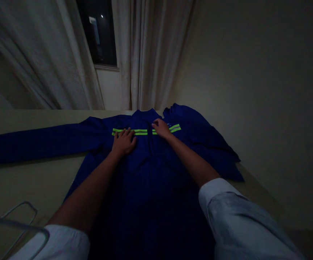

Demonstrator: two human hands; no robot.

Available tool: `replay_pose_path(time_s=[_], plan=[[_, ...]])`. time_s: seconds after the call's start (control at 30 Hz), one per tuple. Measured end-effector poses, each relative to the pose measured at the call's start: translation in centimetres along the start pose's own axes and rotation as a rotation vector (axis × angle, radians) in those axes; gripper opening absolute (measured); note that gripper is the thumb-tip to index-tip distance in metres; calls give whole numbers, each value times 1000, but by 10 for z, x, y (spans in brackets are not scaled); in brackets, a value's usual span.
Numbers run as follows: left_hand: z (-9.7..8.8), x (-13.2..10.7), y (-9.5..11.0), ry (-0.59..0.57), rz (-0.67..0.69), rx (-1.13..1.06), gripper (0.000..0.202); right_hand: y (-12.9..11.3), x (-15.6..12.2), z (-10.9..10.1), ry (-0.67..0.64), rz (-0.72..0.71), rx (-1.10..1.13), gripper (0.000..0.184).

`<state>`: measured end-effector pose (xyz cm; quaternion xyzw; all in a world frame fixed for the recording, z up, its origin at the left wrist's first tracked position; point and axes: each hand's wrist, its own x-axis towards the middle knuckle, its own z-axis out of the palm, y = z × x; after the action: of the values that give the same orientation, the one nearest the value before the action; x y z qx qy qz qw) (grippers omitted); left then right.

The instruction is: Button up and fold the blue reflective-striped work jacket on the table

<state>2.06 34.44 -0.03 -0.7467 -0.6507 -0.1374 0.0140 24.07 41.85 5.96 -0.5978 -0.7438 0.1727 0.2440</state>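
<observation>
A plain wall and pale curtains stand beyond the bench; light is poor. On the bench, directly beneath my forearms, lies a dark blue jacket, its long axis running away from me to the collar at the far end. One sleeve extends straight out to my left; the right-hand side lies bunched near the bench's edge. A bent metal wire shows at lower left.

My left hand rests on the chest, fingers spread, partly over the left reflective strip. My right hand is curled over the right reflective strip, thumb and fingertips drawn together; whether cloth is pinched, I cannot tell.

Governing relation, in my judgement: the gap between the strips lies just left of my right fingertips, the right hand being nearer.
</observation>
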Motion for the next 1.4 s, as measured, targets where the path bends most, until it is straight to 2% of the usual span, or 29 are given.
replay_pose_path(time_s=[0.07,0.13,0.17,0.2,0.27,0.3,0.37,0.43,0.5,0.57,0.63,0.73,0.87,1.0,1.07,1.23,1.4], plan=[[-11,-2,4,37,27,2,47,-17,-62,-14,-147,-326,70,26],[-25,-8,13,56,59,7,41,-32,-141,-29,-449,-756,128,28],[-33,-14,19,52,91,14,40,-37,-182,-36,-609,-907,115,30],[-40,-23,26,38,137,26,39,-40,-222,-42,-710,-1005,69,33],[-54,-53,43,-24,245,47,38,-37,-288,-52,-799,-1098,-10,36],[-60,-74,52,-69,298,43,38,-33,-312,-55,-795,-1096,-44,37],[-68,-126,68,-144,386,-8,41,-21,-344,-59,-735,-1038,-89,34],[-74,-184,78,-151,487,-82,45,-11,-359,-60,-659,-968,-113,30],[-76,-236,81,-108,571,-120,53,-6,-367,-60,-593,-912,-112,36],[-77,-273,81,-77,619,-127,67,-8,-374,-60,-536,-886,-119,40],[-75,-293,79,-89,640,-120,85,-14,-379,-58,-524,-913,-146,35],[-69,-301,78,-152,656,-98,94,-22,-382,-55,-594,-1030,-164,21],[-63,-299,78,-213,654,-107,91,-19,-375,-50,-624,-1140,-129,28],[-63,-299,78,-216,628,-143,93,-9,-371,-47,-610,-1228,-78,23],[-64,-298,79,-210,626,-151,94,-4,-373,-47,-571,-1240,-42,27],[-62,-298,80,-224,625,-126,96,13,-383,-54,-498,-1209,58,32],[-71,-304,81,-220,633,-109,95,43,-379,-81,-524,-984,5,52]])
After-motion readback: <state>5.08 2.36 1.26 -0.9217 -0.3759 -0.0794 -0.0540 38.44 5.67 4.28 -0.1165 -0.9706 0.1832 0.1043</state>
